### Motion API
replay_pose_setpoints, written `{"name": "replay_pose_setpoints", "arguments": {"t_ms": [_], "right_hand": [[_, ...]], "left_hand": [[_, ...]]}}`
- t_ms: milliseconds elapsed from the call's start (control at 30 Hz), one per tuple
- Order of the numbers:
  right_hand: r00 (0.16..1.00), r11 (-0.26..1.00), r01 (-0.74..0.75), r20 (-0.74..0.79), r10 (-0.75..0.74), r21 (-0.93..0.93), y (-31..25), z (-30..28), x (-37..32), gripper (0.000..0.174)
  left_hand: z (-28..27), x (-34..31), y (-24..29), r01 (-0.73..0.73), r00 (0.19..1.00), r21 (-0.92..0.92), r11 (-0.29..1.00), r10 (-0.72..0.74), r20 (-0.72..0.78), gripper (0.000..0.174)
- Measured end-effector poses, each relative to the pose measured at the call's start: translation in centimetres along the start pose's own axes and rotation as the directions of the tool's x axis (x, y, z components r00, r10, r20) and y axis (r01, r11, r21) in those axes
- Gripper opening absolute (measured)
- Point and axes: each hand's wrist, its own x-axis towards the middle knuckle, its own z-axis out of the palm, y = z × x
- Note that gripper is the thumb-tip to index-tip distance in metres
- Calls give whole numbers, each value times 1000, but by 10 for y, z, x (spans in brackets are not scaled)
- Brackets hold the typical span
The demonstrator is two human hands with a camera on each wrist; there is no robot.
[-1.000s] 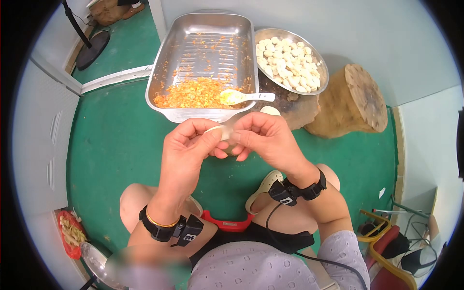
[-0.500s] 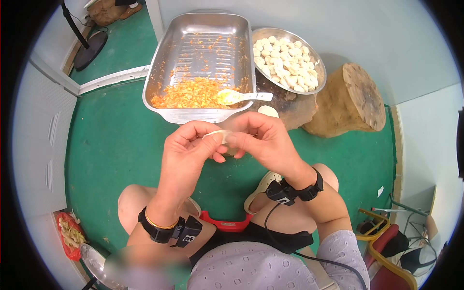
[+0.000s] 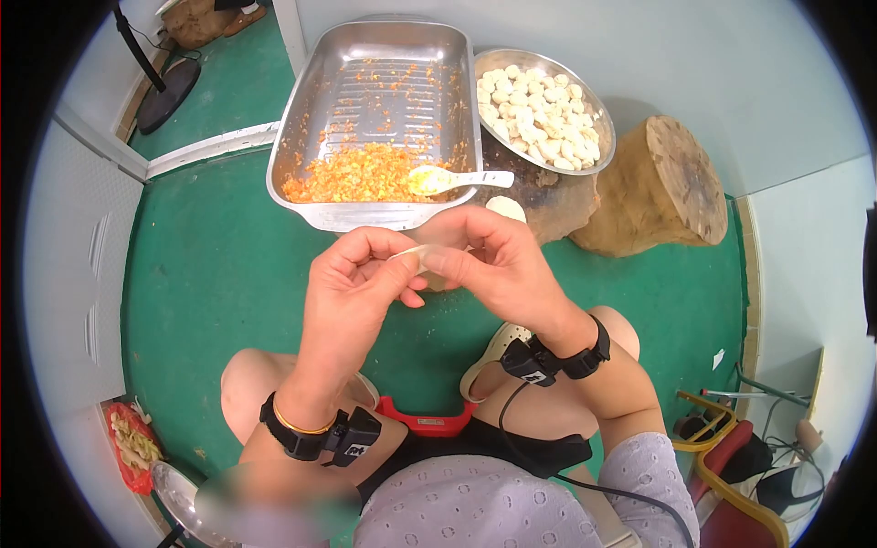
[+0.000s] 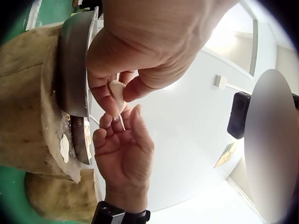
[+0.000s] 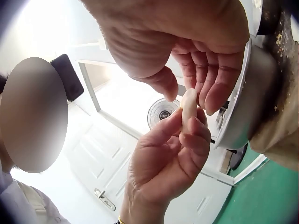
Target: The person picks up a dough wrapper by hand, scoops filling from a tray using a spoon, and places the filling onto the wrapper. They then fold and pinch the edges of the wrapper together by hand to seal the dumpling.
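Note:
A small pale dumpling (image 5: 188, 109) is held up between the two hands, in front of the metal pan. My left hand (image 3: 352, 288) grips its body with thumb and fingers; in the left wrist view the folded dough (image 4: 117, 91) shows between them. At its other end is my right hand (image 3: 502, 265), thumb and curled fingers around the thin dough edge. Beyond the hands stands the deep metal pan (image 3: 402, 100), with crumbly orange-yellow filling (image 3: 352, 173) heaped at its near end. A white spoon (image 3: 461, 180) rests in the filling, its handle over the rim.
A round metal bowl (image 3: 607, 137) full of pale dumplings stands behind on a wooden stump (image 3: 557, 205). A round dough wrapper (image 3: 505, 209) lies at that stump's near edge. Another stump (image 3: 658, 187) is to the right. A red stool edge (image 3: 429, 422) shows between the legs.
The right hand has moved a little left, its thumb now overlapping the end of the dumpling. The left hand keeps its grip. The whole view has shifted slightly.

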Motion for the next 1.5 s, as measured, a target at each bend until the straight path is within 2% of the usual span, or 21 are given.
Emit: {"name": "replay_pose_setpoints", "arguments": {"t_ms": [67, 200, 300, 467, 667, 833, 900, 967, 1033, 1300, 1500], "right_hand": [[996, 997, -74, 54, 76, -23, 4, -3, 0, 10], [998, 998, -61, 5, 61, 6, 2, -5, 0, 10], [999, 996, -49, -11, 50, 76, 4, -6, 1, 10], [989, 973, -151, 27, 149, 172, -6, 0, 1, 9], [996, 994, -85, 41, 82, 69, 2, -2, 0, 8], [990, 993, -122, 69, 122, 4, 4, -2, -1, 6], [988, 990, -139, 71, 140, -21, 4, -2, -1, 6], [990, 990, -136, 39, 135, 30, 0, -3, -1, 7], [990, 989, -140, 24, 139, 36, -3, -5, -1, 7], [989, 988, -146, 33, 145, 40, 0, -7, 0, 9], [969, 971, -239, 77, 236, 20, -2, -3, 0, 11]], "left_hand": [[2, 0, 0, -6, 1000, 21, 1000, 6, 7, 10], [4, 0, 1, -26, 1000, 8, 1000, 26, -8, 10], [3, 0, -2, -50, 999, 16, 999, 50, -13, 10], [4, 0, -1, -50, 998, 21, 999, 50, -24, 9], [7, -3, -5, -77, 996, 105, 991, 82, -43, 9], [4, -3, -5, -28, 998, 217, 976, 38, -41, 9], [2, -2, -7, -20, 999, 207, 978, 28, -38, 9], [2, -2, -6, -14, 999, 196, 981, 21, -35, 9], [4, -2, -2, -20, 998, 68, 998, 24, -52, 12], [1, -2, -3, 5, 1000, 138, 990, -3, -18, 7], [3, -3, -4, 14, 999, 161, 987, -8, -42, 4]]}}
